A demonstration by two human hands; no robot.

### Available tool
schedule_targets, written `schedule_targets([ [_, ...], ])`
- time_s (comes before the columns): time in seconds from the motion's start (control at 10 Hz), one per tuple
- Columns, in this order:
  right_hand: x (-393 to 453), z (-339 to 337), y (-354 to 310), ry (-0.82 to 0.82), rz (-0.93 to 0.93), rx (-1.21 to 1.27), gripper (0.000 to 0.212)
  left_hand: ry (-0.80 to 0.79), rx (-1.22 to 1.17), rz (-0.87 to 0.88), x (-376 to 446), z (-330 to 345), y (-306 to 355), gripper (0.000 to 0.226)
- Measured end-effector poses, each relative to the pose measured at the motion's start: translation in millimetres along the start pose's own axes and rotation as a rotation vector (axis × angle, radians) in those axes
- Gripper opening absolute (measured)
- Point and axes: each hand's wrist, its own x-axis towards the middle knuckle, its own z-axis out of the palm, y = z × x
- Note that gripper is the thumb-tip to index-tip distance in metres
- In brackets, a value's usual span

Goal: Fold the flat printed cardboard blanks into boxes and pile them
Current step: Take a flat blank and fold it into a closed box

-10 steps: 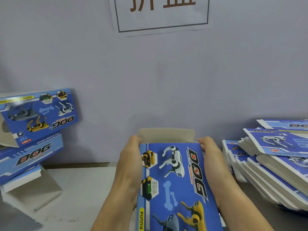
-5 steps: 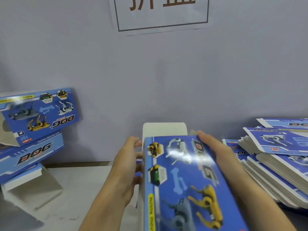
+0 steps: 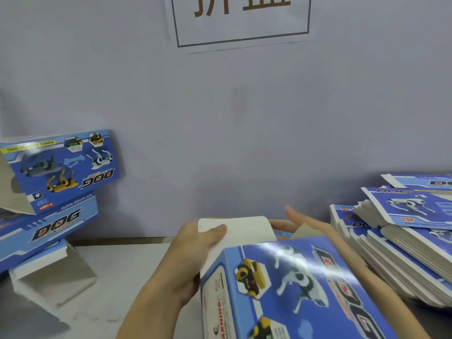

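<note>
Backdrop: grey wall with a framed paper sign at the top, pale bench below.
Box in work: blue printed box held near centre, tilted, its white end flap standing up at the far end.
Left hand: grip curled round the box's left side, thumb pressed on the flap.
Right hand: fingers straight and relaxed at the far right corner of the box, clasping nothing; contact unclear.
Folded boxes: piled far left against the wall.
Flat blanks: stacked at right, just beside the right forearm.
</note>
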Motion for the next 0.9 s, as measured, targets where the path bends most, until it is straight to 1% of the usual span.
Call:
schedule_targets([
  [0.1,9.3,3.2,8.3,-0.001,0.181,-0.069,0.029,-0.09,0.01,-0.019,0.0,9.6,-3.3,0.025],
  [0.2,17.3,-3.4,5.8,0.004,0.186,-0.098,0.016,-0.154,0.027,-0.043,-0.1,14.6,-5.8,0.026],
  [0.3,11.2,-10.2,7.9,-0.013,0.136,-0.013,0.01,-0.144,0.009,-0.03,1.5,15.6,-8.1,0.028],
  [0.4,14.2,-13.8,7.9,-0.034,0.128,0.023,0.021,-0.156,-0.013,-0.002,3.2,13.0,-9.0,0.033],
  [0.5,13.5,-16.7,6.0,-0.097,0.09,0.033,0.037,-0.158,-0.033,0.031,4.6,9.9,-10.0,0.031],
  [0.7,11.4,-18.4,8.3,-0.141,0.037,0.076,0.026,-0.168,-0.105,0.078,3.2,8.7,-7.8,0.017],
  [0.8,12.5,-18.5,10.1,-0.135,0.031,0.008,0.018,-0.182,-0.072,0.073,2.3,8.7,-6.4,0.019],
  [0.9,9.5,-18.3,7.9,-0.141,0.058,0.02,0.022,-0.168,-0.072,0.075,1.1,11.0,-4.9,0.022],
])
